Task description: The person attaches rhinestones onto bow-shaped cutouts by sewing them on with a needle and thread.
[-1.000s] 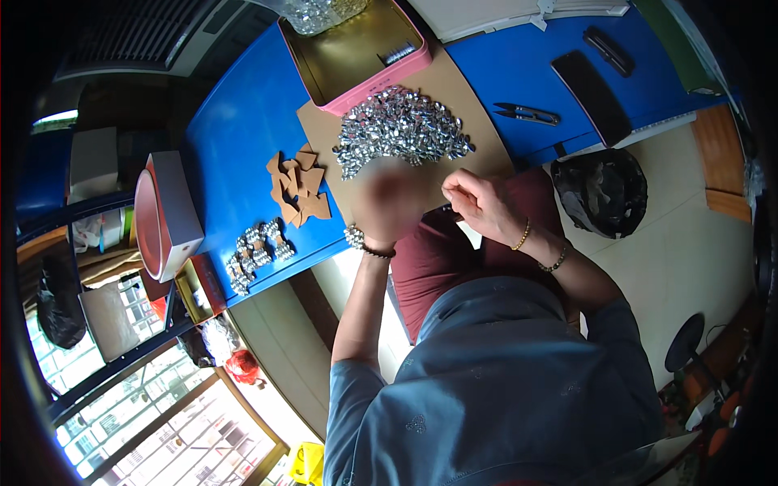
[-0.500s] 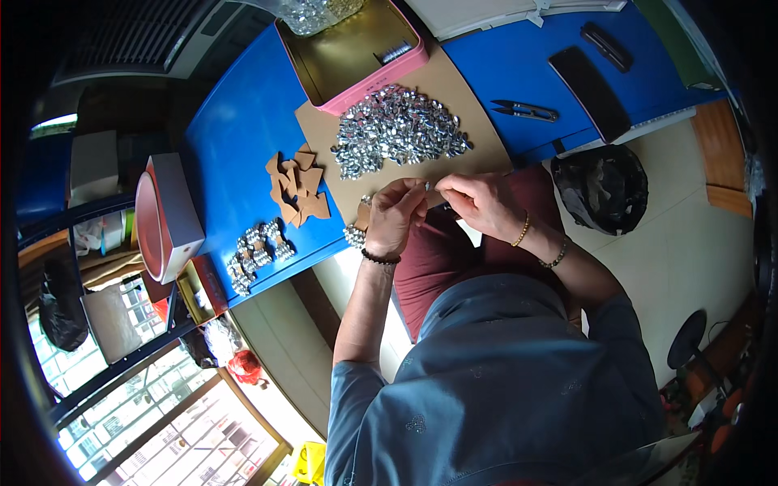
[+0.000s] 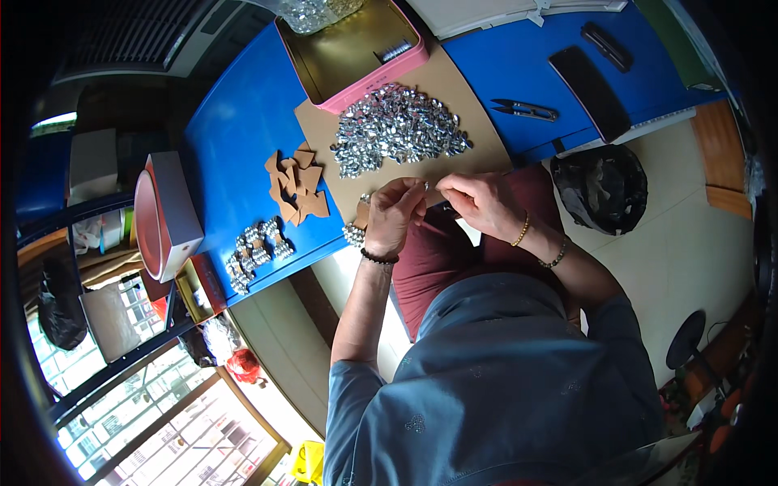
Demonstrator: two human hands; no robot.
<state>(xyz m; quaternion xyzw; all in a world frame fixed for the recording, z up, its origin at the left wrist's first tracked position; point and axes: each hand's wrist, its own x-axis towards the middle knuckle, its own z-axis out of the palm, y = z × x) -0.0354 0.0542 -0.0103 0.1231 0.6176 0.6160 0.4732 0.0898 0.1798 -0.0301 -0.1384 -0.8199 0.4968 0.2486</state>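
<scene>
A small shiny silver piece [image 3: 426, 185] is pinched between the thumb and forefinger of my left hand [image 3: 391, 215]. Just to its right, my right hand [image 3: 480, 202] has thumb and fingertips pressed together; whatever they hold is too fine to make out. Both hands are over the near edge of a brown board [image 3: 478, 121]. Beyond them lies a heap of shiny silver pieces [image 3: 397, 130]. Beside my left wrist, a brown card with silver pieces round its edge [image 3: 355, 233] is partly hidden by the hand.
Brown card pieces [image 3: 304, 190] and finished-looking silver clusters [image 3: 258, 251] lie left on the blue table [image 3: 231, 138]. A pink-rimmed tin [image 3: 369, 85] stands behind the heap. Thread snips [image 3: 525, 110], a dark phone [image 3: 590, 93] and a black-lined bin [image 3: 600, 190] are right.
Both hands keep almost the same place and pinch. The silver piece between my left fingertips has turned slightly; nothing else visibly moves.
</scene>
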